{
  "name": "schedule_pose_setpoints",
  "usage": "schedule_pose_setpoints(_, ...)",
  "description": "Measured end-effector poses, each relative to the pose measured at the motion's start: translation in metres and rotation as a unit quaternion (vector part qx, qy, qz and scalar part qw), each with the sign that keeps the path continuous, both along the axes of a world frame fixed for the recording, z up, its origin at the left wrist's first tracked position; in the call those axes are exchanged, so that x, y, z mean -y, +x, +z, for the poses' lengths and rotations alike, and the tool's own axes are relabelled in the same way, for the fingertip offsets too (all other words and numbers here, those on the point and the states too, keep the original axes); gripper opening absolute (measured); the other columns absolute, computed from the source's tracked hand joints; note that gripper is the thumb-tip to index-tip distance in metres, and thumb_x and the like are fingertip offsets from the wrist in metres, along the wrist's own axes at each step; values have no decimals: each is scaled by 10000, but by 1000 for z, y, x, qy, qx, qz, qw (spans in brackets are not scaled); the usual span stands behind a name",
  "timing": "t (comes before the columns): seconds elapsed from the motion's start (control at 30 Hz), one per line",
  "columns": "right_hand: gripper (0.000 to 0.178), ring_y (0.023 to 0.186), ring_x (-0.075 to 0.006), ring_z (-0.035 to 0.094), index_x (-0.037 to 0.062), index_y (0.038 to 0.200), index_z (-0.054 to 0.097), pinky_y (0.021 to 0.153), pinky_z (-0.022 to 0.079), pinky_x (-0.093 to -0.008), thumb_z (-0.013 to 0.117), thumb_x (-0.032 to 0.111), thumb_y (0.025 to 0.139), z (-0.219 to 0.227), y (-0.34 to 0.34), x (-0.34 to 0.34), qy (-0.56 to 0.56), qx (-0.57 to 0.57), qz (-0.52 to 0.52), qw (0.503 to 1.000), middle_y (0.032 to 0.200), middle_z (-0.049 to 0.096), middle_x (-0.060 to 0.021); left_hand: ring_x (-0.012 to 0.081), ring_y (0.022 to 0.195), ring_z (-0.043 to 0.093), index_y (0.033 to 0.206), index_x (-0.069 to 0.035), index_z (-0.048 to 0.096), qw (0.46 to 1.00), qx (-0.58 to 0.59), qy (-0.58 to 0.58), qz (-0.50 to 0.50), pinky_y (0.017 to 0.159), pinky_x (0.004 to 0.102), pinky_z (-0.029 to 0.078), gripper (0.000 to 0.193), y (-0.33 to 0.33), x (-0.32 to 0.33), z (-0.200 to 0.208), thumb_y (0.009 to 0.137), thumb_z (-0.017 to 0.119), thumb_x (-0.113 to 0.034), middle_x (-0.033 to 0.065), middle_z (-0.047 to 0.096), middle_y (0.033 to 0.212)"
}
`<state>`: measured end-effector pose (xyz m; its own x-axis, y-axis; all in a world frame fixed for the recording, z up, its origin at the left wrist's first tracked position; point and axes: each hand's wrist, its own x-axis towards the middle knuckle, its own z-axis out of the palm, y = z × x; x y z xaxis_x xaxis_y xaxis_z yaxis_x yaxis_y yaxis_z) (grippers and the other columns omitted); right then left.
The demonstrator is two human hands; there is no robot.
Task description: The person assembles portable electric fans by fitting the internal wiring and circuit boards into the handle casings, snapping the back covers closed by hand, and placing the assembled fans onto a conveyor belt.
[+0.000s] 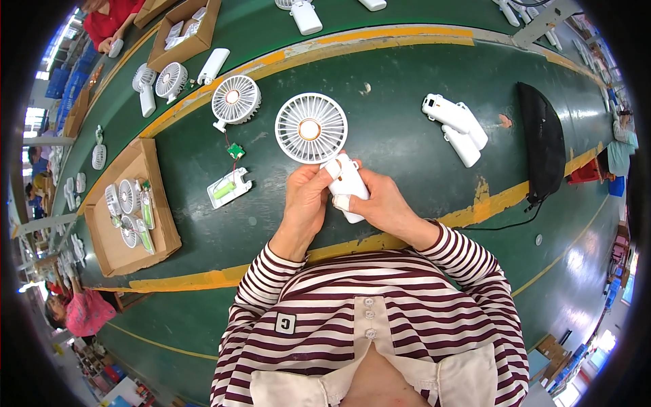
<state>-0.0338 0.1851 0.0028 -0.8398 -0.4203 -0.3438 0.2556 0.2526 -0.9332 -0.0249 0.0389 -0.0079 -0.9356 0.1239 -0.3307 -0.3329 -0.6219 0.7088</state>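
Observation:
Both my hands are closed round a white handheld fan (311, 129), its round grille facing up and away from me. My left hand (306, 198) pinches the neck below the grille. The white handle shell lies against my right hand (388, 207), whose thumb, wrapped in something white, presses on it. Left of my hands lies an opened fan: its head (235, 100) is joined by thin wires to a small green circuit board (235, 150) and a half shell (229, 188) with a green battery. Several white handle shells (459, 127) lie together at the right.
A shallow cardboard box (169, 224) at the left holds several opened fans. A black pouch (542, 139) lies at the right edge with a cord. Beyond the yellow-taped edge, more fans (171, 80) and an open carton (183, 34) rest on a green surface. Other people (112, 24) sit nearby.

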Motion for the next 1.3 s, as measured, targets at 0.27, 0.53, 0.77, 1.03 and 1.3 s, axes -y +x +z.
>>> schedule_pose_setpoints(0.27,361,623,-139,580,-33,959,550,563,465,-268,674,191,705,-9,-4,5,-35,-37,-71,996,747,604,-94,146,857,603,1091,55,542,1000,-11,22,13,689,247,507,290,-4,-11,1,856,552,-116,142,613,1045)
schedule_pose_setpoints(0.53,287,600,-116,584,-34,957,556,531,467,-247,648,97,719,-10,-3,7,-110,33,-89,989,749,605,-63,122,817,602,1050,28,563,999,-26,-10,29,646,227,493,251,5,-15,-1,817,588,-62,106,611,1046)
schedule_pose_setpoints(0.77,267,600,-117,587,-35,941,564,529,470,-246,642,70,708,-12,-3,14,-122,54,-102,986,762,613,-67,117,781,603,1051,47,561,998,-35,-7,51,624,220,485,259,5,-12,-1,811,583,-48,96,627,981)
schedule_pose_setpoints(1.03,251,682,-122,589,-33,986,554,565,517,-250,594,29,745,-11,-13,6,-95,56,-79,991,857,607,-67,75,677,556,1048,26,572,998,-34,-51,25,473,197,402,246,-7,-18,-5,824,539,-71,47,613,888)
schedule_pose_setpoints(1.3,361,612,-150,596,-22,1054,506,468,476,-257,576,6,701,6,-89,10,-121,-1,-75,990,840,586,-103,186,866,608,1210,42,453,988,-22,-144,49,753,270,472,391,-1,2,-12,865,519,-127,141,593,1072)
